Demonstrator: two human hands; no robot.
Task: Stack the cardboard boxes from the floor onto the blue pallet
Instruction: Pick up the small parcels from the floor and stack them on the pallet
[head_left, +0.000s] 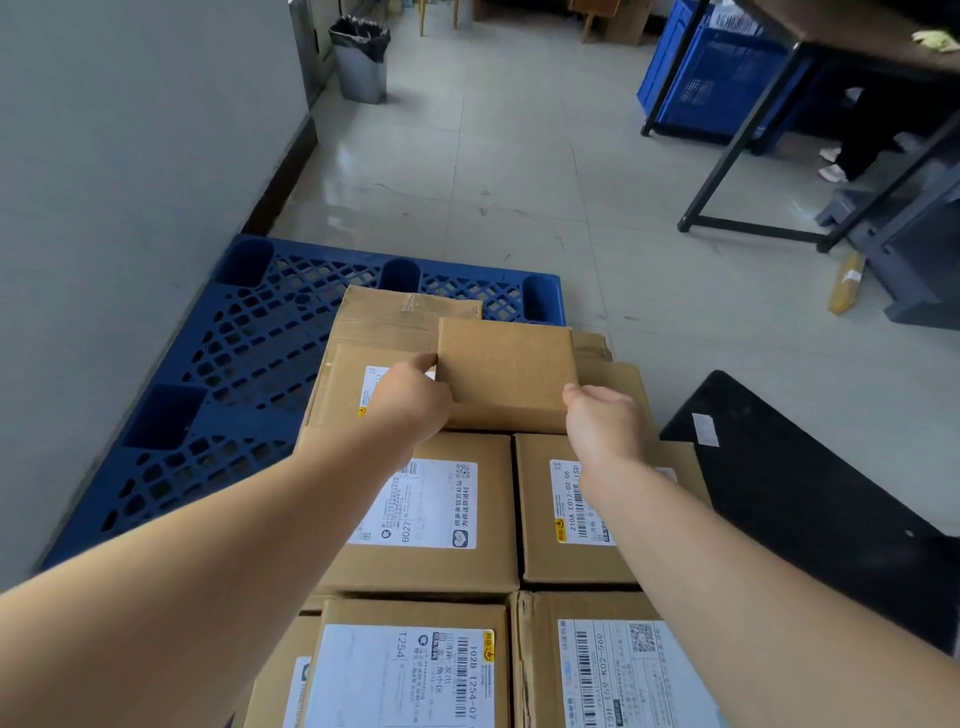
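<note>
A small plain cardboard box (506, 371) is held between both hands above the stack. My left hand (410, 402) grips its left edge, and my right hand (605, 415) grips its near right corner. Below it lie several labelled cardboard boxes (431, 512), stacked on the right part of the blue pallet (228, 353). The pallet's left and far grid stays bare beside the grey wall.
A black flat object (795, 499) lies on the floor right of the stack. A metal table frame (737, 171), blue crates (717, 78) and a person's legs (857, 150) are at the far right. A grey bin (361, 60) stands by the wall.
</note>
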